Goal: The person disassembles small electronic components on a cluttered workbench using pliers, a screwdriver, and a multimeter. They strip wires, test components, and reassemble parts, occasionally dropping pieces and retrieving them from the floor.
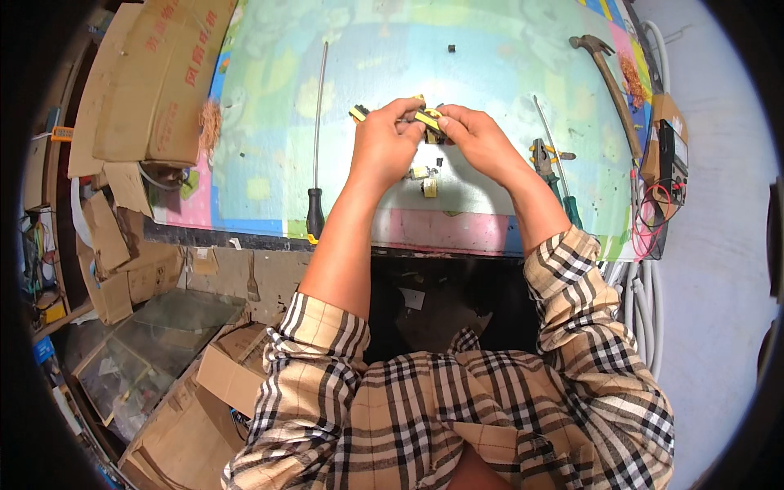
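Note:
My left hand (pixel 385 143) and my right hand (pixel 482 143) meet over the mat, both closed on a small yellow-and-black part (pixel 427 120). Another yellow-and-black piece (pixel 358 112) sticks out beside my left fingers. Just below lie small pale yellow pieces (pixel 429 186) and a small black bit (pixel 439 162). A long screwdriver (pixel 315 204) lies left of my left arm. Pliers (pixel 542 162) and a green-handled screwdriver (pixel 572 208) lie by my right forearm, partly behind it. What exactly is under my fingers is hidden.
The colourful mat (pixel 269 98) covers the table. A hammer (pixel 621 98) and a meter (pixel 674 163) with red and black leads are at the right. A cardboard box (pixel 155 82) and copper wire (pixel 208 126) are at the left. A pale wall (pixel 719 229) borders the right; more cardboard lies below left.

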The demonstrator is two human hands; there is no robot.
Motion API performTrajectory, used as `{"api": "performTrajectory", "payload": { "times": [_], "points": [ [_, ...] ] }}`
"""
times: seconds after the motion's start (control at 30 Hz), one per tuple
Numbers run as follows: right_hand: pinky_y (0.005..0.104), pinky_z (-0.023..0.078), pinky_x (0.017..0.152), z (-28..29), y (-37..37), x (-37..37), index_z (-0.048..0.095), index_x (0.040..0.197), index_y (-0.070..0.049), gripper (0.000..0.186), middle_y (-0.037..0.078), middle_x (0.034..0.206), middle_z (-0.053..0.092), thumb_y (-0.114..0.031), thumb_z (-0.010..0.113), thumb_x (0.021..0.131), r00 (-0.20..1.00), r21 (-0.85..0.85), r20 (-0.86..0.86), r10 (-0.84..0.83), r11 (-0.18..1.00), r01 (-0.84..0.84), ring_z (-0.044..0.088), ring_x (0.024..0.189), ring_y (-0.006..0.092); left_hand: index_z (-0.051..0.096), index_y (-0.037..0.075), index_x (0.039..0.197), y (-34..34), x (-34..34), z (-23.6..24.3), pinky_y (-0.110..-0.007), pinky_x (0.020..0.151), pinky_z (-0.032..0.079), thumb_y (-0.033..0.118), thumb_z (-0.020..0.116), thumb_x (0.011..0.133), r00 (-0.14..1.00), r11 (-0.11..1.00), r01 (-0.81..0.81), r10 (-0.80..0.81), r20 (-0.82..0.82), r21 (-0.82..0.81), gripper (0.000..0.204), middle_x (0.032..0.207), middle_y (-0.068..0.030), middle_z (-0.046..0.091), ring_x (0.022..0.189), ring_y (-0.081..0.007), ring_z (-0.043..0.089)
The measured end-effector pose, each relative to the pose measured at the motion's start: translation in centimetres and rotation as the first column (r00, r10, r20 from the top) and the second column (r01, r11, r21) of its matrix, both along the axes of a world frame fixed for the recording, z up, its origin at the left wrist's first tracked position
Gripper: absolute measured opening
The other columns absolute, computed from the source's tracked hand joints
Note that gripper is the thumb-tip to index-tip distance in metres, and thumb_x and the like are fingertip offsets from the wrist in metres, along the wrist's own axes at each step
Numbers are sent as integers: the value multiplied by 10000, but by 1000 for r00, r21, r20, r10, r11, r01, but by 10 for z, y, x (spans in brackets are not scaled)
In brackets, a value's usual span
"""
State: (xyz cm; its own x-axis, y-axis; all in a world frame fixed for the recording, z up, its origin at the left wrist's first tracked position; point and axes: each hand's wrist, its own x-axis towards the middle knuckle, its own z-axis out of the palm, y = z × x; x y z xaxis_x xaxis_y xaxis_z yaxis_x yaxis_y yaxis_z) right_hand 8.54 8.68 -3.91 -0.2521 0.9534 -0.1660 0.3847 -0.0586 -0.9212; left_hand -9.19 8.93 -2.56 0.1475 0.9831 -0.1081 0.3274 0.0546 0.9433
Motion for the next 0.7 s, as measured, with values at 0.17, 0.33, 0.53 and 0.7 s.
{"api": "performTrajectory", "payload": {
  "times": [0.17,0.33,0.53,0.7],
  "points": [
    [238,486,763,17,-5,7,604,1131,-23,285,46,972,666,-233,449,1017,934,-220,-341,-105,975,30,629,894,110,644,-38,1113,-2,3,19,-234,702,503,39,587,901,975,977,-12,59,216,-213,233,866,-64,668,746,-102,610],
    [237,492,745,25,-6,11,599,1129,-23,292,57,959,666,-243,440,1021,919,-240,-381,-98,971,4,634,867,112,633,-37,1141,-4,3,26,-243,701,512,56,593,906,941,967,7,80,330,-254,256,842,-66,660,736,-114,618],
    [239,479,734,38,-8,-5,610,1123,-23,304,62,933,668,-265,464,1012,949,-225,-296,-104,974,37,627,843,103,608,-32,1183,-3,-15,26,-252,703,518,54,565,918,929,962,59,44,367,-266,282,832,-66,649,742,-125,622],
    [244,476,726,33,-8,-3,640,1086,-23,306,43,880,676,-270,481,1002,938,-189,-308,-158,977,103,606,785,98,606,-25,1119,-1,-13,24,-259,683,508,69,588,904,922,956,99,17,386,-278,236,816,-62,638,737,-127,617]
  ]
}}
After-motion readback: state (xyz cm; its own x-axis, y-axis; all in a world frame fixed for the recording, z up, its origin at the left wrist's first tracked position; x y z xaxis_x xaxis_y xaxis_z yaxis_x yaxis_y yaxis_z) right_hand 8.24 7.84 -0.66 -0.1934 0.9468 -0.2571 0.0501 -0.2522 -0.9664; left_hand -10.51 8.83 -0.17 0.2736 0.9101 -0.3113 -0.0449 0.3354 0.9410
